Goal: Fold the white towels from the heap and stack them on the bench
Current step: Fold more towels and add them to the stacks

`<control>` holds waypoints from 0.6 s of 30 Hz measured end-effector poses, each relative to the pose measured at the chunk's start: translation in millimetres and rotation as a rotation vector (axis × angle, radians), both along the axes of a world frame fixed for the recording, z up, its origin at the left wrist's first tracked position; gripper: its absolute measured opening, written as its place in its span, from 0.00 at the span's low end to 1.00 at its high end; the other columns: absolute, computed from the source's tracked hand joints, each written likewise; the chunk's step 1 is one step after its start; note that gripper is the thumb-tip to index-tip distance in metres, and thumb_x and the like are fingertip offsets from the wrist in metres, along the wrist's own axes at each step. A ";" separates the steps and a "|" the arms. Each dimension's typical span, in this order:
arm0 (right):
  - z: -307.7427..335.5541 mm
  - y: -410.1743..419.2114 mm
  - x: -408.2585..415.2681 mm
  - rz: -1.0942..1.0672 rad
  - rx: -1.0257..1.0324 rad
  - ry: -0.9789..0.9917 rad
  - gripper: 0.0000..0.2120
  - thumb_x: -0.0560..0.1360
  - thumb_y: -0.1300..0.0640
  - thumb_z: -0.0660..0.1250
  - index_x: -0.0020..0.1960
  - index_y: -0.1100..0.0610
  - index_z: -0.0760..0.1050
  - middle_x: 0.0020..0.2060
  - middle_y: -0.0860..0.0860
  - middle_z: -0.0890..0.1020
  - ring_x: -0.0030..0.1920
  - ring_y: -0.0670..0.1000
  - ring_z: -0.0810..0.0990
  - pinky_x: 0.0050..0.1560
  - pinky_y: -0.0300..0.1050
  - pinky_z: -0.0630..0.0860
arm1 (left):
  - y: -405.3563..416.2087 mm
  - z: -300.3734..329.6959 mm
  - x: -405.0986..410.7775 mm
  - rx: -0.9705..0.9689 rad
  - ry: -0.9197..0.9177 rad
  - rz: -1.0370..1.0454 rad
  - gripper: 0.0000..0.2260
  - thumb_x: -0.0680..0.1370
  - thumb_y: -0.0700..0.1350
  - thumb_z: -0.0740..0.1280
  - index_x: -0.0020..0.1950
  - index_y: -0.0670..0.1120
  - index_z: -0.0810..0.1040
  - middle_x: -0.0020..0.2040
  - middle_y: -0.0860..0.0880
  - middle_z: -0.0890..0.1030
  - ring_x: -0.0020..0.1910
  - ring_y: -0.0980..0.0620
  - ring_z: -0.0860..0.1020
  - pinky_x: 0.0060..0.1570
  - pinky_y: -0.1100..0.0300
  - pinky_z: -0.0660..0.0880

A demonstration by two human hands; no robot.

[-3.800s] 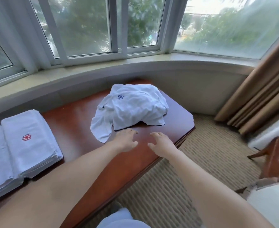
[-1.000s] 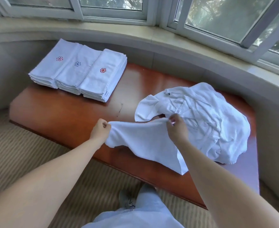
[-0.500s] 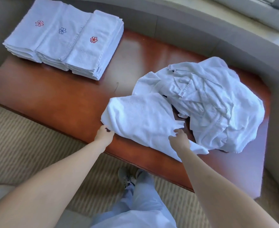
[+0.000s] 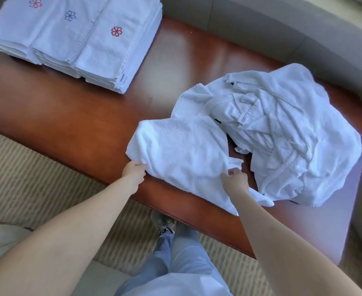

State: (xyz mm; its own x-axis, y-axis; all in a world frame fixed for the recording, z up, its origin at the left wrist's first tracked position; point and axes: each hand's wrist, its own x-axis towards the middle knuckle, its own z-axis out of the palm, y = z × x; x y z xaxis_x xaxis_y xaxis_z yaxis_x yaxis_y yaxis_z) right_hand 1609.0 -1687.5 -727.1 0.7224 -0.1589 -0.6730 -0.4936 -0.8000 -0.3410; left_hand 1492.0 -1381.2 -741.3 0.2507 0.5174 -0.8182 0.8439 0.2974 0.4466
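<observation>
the left hand (image 4: 134, 170) and right hand (image 4: 233, 180) are each pinching the near edge of a towel (image 4: 180, 150) lying on the bench (image 4: 79, 116) beside the heap (image 4: 286, 133), and it probably needs pulling taut and flat before folding.

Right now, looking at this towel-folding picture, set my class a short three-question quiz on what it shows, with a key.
1. True or false: both hands grip the same towel.
2. How many embroidered flowers show on the folded stacks? A) two B) three C) five
3. Fill in: the unfolded heap lies on the ____ end of the bench, as the person sees it.

Key
1. True: the left hand pinches the towel's near left corner and the right hand pinches its near edge.
2. B: two red, one blue.
3. right
</observation>
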 end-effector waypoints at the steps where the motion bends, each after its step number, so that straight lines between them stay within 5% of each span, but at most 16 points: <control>1: 0.5 0.7 -0.3 0.008 -0.011 -0.001 0.15 0.79 0.51 0.65 0.64 0.56 0.74 0.62 0.53 0.69 0.42 0.54 0.79 0.44 0.47 0.76 | 0.5 2.5 -0.4 0.020 0.002 -0.003 0.05 0.81 0.44 0.67 0.55 0.45 0.78 0.48 0.49 0.78 0.47 0.48 0.76 0.55 0.50 0.78; 4: 9.4 7.3 -0.2 0.015 -0.005 -0.073 0.14 0.79 0.46 0.66 0.60 0.53 0.76 0.59 0.51 0.67 0.38 0.49 0.76 0.39 0.43 0.71 | 3.5 19.1 -0.2 0.097 -0.036 -0.026 0.04 0.79 0.45 0.65 0.45 0.47 0.73 0.42 0.50 0.71 0.41 0.49 0.69 0.45 0.51 0.74; 6: 23.7 15.7 3.6 0.016 0.055 -0.145 0.13 0.79 0.46 0.66 0.58 0.53 0.77 0.56 0.50 0.74 0.40 0.49 0.77 0.36 0.42 0.68 | 8.4 35.4 0.0 0.121 -0.097 -0.029 0.06 0.78 0.46 0.63 0.42 0.48 0.69 0.39 0.50 0.67 0.37 0.50 0.64 0.38 0.55 0.64; 12: 91.2 42.6 24.0 -0.175 0.337 -0.250 0.09 0.77 0.48 0.66 0.50 0.53 0.75 0.41 0.47 0.78 0.39 0.50 0.76 0.36 0.43 0.69 | 30.7 106.8 7.9 0.180 -0.347 -0.012 0.03 0.77 0.44 0.61 0.45 0.47 0.73 0.47 0.56 0.76 0.39 0.54 0.70 0.38 0.58 0.64; 18: 172.1 47.0 41.1 -0.313 0.470 -0.407 0.07 0.78 0.53 0.66 0.51 0.57 0.75 0.39 0.49 0.76 0.36 0.48 0.73 0.34 0.43 0.68 | 59.0 181.0 13.2 0.258 -0.529 0.029 0.04 0.78 0.44 0.63 0.45 0.46 0.75 0.42 0.48 0.73 0.41 0.50 0.69 0.41 0.54 0.65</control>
